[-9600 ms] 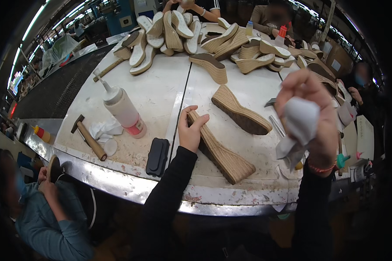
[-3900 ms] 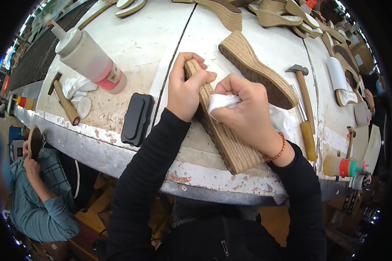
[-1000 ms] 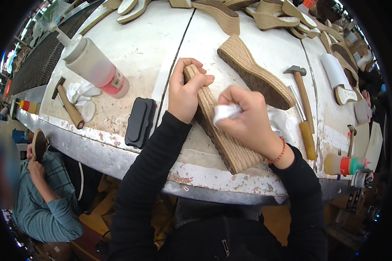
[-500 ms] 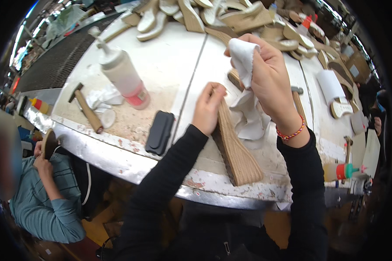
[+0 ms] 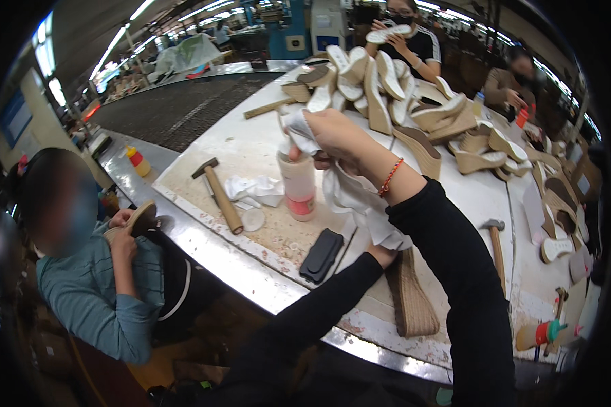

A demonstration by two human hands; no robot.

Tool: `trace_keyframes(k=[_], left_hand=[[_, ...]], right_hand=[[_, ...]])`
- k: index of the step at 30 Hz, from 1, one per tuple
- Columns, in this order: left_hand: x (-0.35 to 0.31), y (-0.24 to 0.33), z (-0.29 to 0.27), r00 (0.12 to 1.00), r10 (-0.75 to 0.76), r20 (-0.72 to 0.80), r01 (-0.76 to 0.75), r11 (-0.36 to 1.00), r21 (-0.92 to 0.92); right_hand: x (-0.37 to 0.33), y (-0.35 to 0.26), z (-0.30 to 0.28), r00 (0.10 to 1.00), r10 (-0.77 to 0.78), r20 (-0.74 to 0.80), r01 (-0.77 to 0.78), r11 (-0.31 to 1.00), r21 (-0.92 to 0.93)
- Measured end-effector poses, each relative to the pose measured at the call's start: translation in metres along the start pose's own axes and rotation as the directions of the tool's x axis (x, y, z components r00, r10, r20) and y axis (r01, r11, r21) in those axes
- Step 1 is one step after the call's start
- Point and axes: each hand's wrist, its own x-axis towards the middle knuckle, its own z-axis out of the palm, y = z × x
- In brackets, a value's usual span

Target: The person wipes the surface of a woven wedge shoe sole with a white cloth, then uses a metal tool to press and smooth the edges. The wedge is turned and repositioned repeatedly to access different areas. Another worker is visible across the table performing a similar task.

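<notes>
My right hand [image 5: 339, 139] is closed on a white cloth [image 5: 360, 200], whose loose part hangs down toward my left wrist. The bunched end of the cloth is at the top of a translucent squeeze bottle [image 5: 299, 186] with pink contents, and hides its nozzle. My left hand [image 5: 383, 256] is low beside the upper end of a wedge sole [image 5: 412, 302] with a woven-looking tan side. The cloth and my right arm cover its fingers, so their grip on the sole cannot be made out. The sole's wide end points toward the table's front edge.
Left of the bottle lie a hammer [image 5: 220, 197], crumpled white cloth [image 5: 254, 190] and a black case [image 5: 321, 256]. Another hammer [image 5: 497, 251] lies right. Many wedge soles [image 5: 373, 88] are heaped at the back. A co-worker [image 5: 102, 271] sits left holding a sole; others work behind.
My view has swung up and left. My right hand has carried the cloth left from above the sole to the bottle's top. My left hand stays by the sole, its fingers now hidden.
</notes>
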Motion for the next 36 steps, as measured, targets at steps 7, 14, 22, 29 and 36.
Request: trace_keyframes(k=[7, 14, 22, 29, 36], left_hand=[[0.006, 0.025, -0.027, 0.972, -0.233, 0.007, 0.232, 0.965, -0.126], [0.017, 0.067, -0.025, 0.963, -0.25, -0.098, 0.133, 0.762, -0.634], [0.014, 0.065, -0.036, 0.961, -0.263, -0.083, 0.157, 0.77, -0.619], [0.017, 0.063, -0.031, 0.946, -0.311, -0.087, 0.202, 0.781, -0.591], [0.009, 0.051, -0.025, 0.948, -0.037, -0.317, -0.111, 0.893, -0.436]], right_hand=[[-0.003, 0.007, 0.057, 0.99, -0.132, 0.053, 0.142, 0.948, -0.284], [-0.075, 0.106, 0.168, 0.797, -0.245, 0.552, 0.59, 0.51, -0.626], [-0.088, 0.131, 0.181, 0.729, -0.273, 0.628, 0.68, 0.404, -0.612], [-0.056, 0.065, 0.13, 0.842, -0.422, 0.336, 0.539, 0.689, -0.485], [0.013, 0.001, 0.024, 0.998, 0.02, -0.056, -0.016, 0.998, 0.068]])
